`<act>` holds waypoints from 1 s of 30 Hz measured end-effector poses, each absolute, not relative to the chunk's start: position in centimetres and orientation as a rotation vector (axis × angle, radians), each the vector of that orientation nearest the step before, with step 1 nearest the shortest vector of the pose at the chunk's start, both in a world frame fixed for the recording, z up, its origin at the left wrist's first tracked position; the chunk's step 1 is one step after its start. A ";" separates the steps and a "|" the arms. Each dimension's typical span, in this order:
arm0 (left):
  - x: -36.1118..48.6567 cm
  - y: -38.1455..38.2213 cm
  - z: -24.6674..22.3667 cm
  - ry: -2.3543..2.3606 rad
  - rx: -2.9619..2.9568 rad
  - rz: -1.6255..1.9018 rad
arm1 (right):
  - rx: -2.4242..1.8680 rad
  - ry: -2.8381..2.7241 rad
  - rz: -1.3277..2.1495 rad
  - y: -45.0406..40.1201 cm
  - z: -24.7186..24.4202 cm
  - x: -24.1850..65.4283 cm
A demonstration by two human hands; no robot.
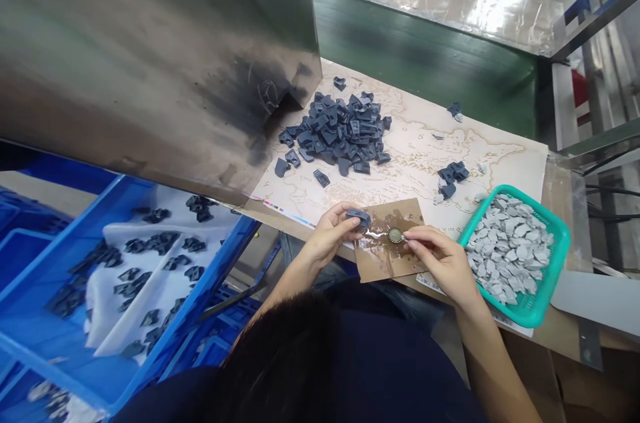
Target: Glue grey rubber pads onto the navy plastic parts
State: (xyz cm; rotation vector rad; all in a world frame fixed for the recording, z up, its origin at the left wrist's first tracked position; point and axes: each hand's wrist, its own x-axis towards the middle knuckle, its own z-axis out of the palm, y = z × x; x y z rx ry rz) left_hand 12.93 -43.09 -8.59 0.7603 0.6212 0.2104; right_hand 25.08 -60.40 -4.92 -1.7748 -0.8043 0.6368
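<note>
My left hand is closed around a small dark blue-grey plastic part, held above the left edge of a cardboard piece. The cardboard has wet, shiny brown stains. On it sits a small round cap-like dish. My right hand pinches at the right rim of this dish; whatever lies between its fingertips is too small to make out. Beyond the cardboard is a heap of similar dark plastic parts. A green basket of small light grey pieces stands to the right of my right hand.
A map-printed sheet covers the worktop, with a few joined dark-and-grey pieces at right. A large metal panel juts in from the left. Below it, a blue crate holds several dark parts on white sheeting. Behind runs a green surface.
</note>
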 end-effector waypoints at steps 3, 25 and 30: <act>13.0 -43.2 -8.1 0.620 0.754 0.201 | -1.826 -0.815 0.620 -60.3 -5.5 24.9; 13.1 -43.7 -8.1 0.678 0.810 0.258 | -2.102 -1.775 0.064 -58.6 -6.5 25.5; 13.1 -44.0 -8.1 0.689 0.794 0.247 | -1.958 -1.583 0.159 -58.9 -6.2 25.8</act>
